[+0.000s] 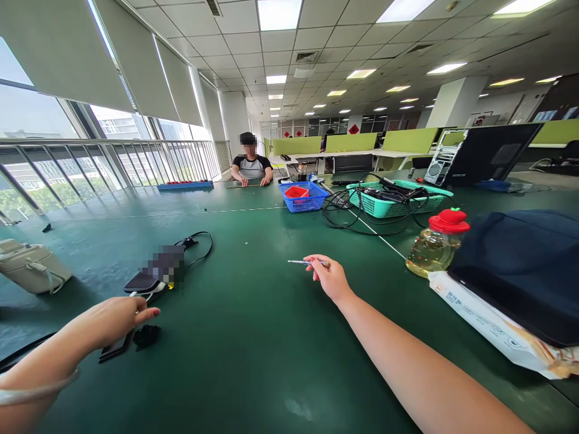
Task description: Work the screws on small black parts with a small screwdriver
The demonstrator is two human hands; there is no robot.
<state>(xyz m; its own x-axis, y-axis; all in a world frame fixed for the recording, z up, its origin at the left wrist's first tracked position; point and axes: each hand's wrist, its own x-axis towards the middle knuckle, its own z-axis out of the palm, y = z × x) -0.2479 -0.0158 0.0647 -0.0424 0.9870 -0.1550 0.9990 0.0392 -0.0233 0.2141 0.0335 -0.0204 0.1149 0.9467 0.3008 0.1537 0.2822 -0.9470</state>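
Observation:
My right hand [329, 276] is closed around a small screwdriver [298, 262] above the middle of the table. Its thin metal tip points left, and most of the handle is covered by my fingers. On the left, my left hand [111, 319] hovers low with thumb out and fingers curled under; whatever they grip, if anything, is hidden. Just below that hand lie a flat black object [116, 348] and a round black piece [147, 336]. Beyond it rests a dark phone-like device [142, 282] with a white cable, partly blurred, and a black cord [208, 241].
The green table [253, 361] bears a blue basket [304, 204], a teal basket [384, 208] of cables, a red-lidded bottle [432, 247], a white packet [488, 322] under a dark bag [520, 265], and a beige case [31, 265]. A person [251, 163] sits opposite.

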